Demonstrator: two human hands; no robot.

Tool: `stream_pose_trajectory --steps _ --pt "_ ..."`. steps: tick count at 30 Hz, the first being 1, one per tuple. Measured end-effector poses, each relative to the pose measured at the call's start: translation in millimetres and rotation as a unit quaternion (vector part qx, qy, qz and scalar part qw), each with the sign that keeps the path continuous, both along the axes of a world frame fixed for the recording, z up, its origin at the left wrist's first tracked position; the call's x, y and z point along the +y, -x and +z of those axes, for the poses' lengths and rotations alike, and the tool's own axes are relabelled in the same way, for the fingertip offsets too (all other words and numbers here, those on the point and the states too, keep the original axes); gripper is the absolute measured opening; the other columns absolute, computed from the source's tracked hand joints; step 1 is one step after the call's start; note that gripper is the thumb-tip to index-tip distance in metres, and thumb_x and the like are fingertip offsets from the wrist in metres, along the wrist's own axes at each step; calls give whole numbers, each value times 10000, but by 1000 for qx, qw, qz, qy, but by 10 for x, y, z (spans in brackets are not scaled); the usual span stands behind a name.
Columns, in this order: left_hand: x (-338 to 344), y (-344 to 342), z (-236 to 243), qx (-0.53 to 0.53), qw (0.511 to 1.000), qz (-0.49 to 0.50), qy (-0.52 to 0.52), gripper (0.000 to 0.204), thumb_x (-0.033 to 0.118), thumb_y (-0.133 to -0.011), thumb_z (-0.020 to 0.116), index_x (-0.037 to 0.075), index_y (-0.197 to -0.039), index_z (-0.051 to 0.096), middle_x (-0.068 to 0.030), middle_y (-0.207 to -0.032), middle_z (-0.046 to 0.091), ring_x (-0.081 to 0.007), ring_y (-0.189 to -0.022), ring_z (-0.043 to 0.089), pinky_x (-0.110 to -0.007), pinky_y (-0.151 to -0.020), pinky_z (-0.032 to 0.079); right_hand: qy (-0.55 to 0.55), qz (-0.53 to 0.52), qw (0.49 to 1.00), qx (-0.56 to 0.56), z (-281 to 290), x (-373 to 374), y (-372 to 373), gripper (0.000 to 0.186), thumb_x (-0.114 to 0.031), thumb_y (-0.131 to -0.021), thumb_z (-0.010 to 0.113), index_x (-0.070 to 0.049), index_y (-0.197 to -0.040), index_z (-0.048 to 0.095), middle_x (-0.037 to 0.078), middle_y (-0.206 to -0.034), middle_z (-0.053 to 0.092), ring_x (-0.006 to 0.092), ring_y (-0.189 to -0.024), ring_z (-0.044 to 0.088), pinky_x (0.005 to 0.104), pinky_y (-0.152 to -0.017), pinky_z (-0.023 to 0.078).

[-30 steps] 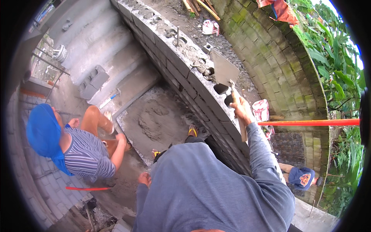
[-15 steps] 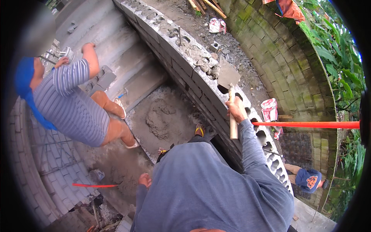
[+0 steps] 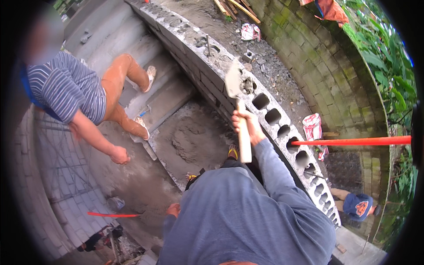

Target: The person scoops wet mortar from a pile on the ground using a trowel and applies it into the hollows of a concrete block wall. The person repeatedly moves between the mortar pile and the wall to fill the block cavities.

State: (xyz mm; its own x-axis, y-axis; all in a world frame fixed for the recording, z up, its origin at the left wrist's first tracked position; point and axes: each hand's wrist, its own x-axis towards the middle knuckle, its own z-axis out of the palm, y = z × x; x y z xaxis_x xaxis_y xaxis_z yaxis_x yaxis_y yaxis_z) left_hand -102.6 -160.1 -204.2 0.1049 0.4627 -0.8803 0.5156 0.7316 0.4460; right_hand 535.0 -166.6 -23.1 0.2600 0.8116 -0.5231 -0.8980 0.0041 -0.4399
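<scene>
My right hand (image 3: 250,126) is wrapped round the pale handle of a trowel (image 3: 232,79). Its flat blade points away from me, over the edge of a hollow-block wall (image 3: 205,68). Some mortar (image 3: 248,85) sits on the wall top beside the blade, and the block holes nearer to me are uncovered. Low beside my shirt, my left hand (image 3: 173,209) shows only in part, fingers curled and nothing seen in them. A mound of wet mortar (image 3: 185,139) lies on the floor in front of my feet.
On the left, a co-worker in a striped shirt (image 3: 73,81) stands with one foot on the concrete steps (image 3: 128,39). A red bar (image 3: 353,141) juts from the wall to the right; another red bar (image 3: 112,215) lies lower left. Another person (image 3: 357,206) is beyond the wall.
My right hand has drawn the trowel left, off the wall top, and its blade has turned. The co-worker has straightened and shifted, one arm now reaching toward me.
</scene>
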Motion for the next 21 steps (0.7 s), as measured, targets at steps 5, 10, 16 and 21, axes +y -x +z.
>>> stream_pose_trajectory --steps 5,10,16,21 --pt "422 -369 353 71 996 -32 -44 310 258 -951 693 163 -1243 652 -25 -1170 679 -208 -1042 664 -360 -761 552 -66 -56 989 120 -198 775 15 181 -294 -989 591 -122 -956 545 -8 -741 538 112 -564 517 285 -484 475" --pt "731 -362 387 74 996 36 -40 367 308 -957 701 176 -1290 620 -5 -1197 667 -208 -1003 675 -373 -738 554 -69 -112 978 164 -333 642 -81 215 -325 -982 608 -121 -968 542 -4 -744 539 107 -545 506 286 -484 479" --pt "667 -241 361 50 997 7 -56 354 304 -956 708 158 -1270 632 -16 -1159 679 -206 -962 685 -381 -718 559 -80 -221 961 144 -241 322 263 193 -318 -965 591 -133 -960 536 -4 -750 530 111 -565 507 283 -499 451" --pt "554 -287 352 45 991 -98 -81 257 265 -945 723 139 -1166 687 -44 -1022 690 -199 -855 683 -360 -661 560 -107 -238 955 141 -149 334 348 168 -314 -972 556 -152 -957 516 2 -750 508 134 -584 486 304 -517 440"
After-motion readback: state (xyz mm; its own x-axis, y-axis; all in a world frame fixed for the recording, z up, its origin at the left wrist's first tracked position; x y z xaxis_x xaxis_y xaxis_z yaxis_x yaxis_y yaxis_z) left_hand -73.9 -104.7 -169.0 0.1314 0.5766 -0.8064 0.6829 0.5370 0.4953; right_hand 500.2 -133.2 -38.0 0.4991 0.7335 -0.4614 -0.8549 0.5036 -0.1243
